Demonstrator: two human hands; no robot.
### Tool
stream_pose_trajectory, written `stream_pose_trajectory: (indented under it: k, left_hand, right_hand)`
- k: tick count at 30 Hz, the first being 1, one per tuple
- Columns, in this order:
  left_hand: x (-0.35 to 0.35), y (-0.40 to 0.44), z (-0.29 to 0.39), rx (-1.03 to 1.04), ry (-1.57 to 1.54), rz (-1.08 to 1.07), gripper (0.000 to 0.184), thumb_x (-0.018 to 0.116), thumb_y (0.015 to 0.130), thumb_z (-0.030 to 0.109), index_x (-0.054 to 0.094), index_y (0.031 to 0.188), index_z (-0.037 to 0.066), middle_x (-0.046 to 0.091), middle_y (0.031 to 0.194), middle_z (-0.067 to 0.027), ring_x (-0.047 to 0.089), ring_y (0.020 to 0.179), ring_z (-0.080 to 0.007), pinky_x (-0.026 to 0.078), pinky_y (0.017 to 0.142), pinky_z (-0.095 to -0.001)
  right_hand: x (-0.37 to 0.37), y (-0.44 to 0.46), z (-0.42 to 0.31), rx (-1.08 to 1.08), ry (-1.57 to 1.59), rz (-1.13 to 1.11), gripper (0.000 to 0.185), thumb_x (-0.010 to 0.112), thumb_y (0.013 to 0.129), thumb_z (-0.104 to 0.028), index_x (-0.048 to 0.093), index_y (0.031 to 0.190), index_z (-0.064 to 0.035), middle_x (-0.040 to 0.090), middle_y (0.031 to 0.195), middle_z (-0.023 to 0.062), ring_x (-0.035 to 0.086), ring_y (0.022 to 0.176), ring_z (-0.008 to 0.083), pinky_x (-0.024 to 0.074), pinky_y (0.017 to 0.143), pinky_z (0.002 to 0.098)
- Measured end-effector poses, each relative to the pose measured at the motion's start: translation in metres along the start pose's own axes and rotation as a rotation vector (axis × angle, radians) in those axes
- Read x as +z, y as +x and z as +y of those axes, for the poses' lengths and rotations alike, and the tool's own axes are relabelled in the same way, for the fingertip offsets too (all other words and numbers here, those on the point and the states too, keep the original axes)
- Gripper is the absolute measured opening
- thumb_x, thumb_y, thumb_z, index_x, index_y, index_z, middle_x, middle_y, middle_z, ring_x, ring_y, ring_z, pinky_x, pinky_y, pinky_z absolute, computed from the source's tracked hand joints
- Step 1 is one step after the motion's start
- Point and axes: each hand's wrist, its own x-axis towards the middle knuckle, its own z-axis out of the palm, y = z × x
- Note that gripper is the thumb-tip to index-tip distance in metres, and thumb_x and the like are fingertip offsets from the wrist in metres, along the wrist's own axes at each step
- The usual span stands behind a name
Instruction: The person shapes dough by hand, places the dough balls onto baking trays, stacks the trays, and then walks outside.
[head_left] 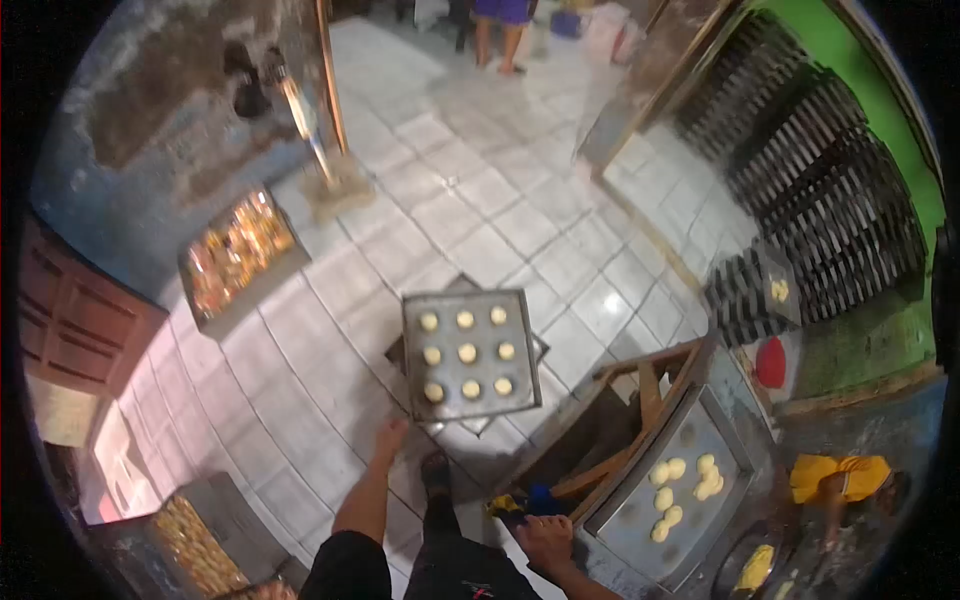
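Note:
A square dark metal tray [485, 390] lies in front of me with several small pale dough balls [466, 353] set out in rows. My left hand [393, 437] hangs just below its near left corner, apart from it; the fingers are small and blurred. My right hand [545, 540] is low at the right, beside the corner of a second tray [628, 512], its fingers loosely bent with nothing visible in them. On that second tray several dough pieces [664, 498] sit clustered at the middle and right. Whether my right hand touches the tray edge I cannot tell.
Corners of another tray [396, 357] stick out beneath the floor tray. A wooden stand [645, 395] is at right, before stacked dark trays [835, 170]. Boxes of wrapped goods [240, 250] [195, 545] stand left. A person in yellow [840, 478] works lower right; another person's legs [497, 42] show far back.

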Motion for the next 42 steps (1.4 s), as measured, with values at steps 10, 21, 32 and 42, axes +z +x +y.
stream_pose_trajectory:
  k: [10,21,32,42]
  left_hand:
    - [-0.048,-0.288,0.054,0.195,-0.271,-0.130,0.034,0.065,0.095,0.021,0.064,0.121,-0.001,0.071,0.098,-0.0088,0.066,0.082,-0.0167,0.053,0.073,-0.0297]
    - [-0.078,-0.513,-0.190,-0.237,-0.165,-0.157,0.024,0.065,0.094,0.028,0.069,0.102,0.006,0.069,0.087,-0.0042,0.065,0.078,-0.0156,0.052,0.064,-0.0354]
    - [-0.112,-0.545,-0.187,-0.220,-0.359,-0.067,0.019,0.063,0.094,0.023,0.067,0.100,0.006,0.068,0.088,-0.0048,0.066,0.074,-0.0152,0.050,0.062,-0.0314]
    - [-0.132,-0.538,-0.199,-0.163,-0.324,-0.125,0.024,0.062,0.095,0.026,0.067,0.108,0.006,0.069,0.092,-0.0051,0.065,0.074,-0.0141,0.049,0.060,-0.0297]
  right_hand:
    - [0.001,-0.044,0.024,0.052,0.266,-0.147,0.045,0.054,0.090,-0.049,0.075,0.106,-0.0131,0.073,0.097,0.0178,0.069,0.090,0.0356,0.0492,0.085,0.0467]
    - [-0.016,-0.199,-0.004,-0.119,0.814,-0.247,0.045,0.066,0.092,-0.039,0.068,0.118,-0.0024,0.072,0.096,0.0158,0.069,0.089,0.0249,0.0529,0.081,0.0358]
    - [0.072,-0.278,-0.016,0.067,0.671,-0.382,0.049,0.068,0.087,-0.046,0.071,0.118,-0.0082,0.072,0.106,0.0189,0.070,0.100,0.0333,0.0537,0.089,0.0425]
    - [0.119,-0.283,-0.056,0.057,0.671,-0.441,0.039,0.069,0.088,-0.040,0.074,0.102,-0.0042,0.074,0.090,0.0109,0.071,0.083,0.0200,0.0553,0.076,0.0360]
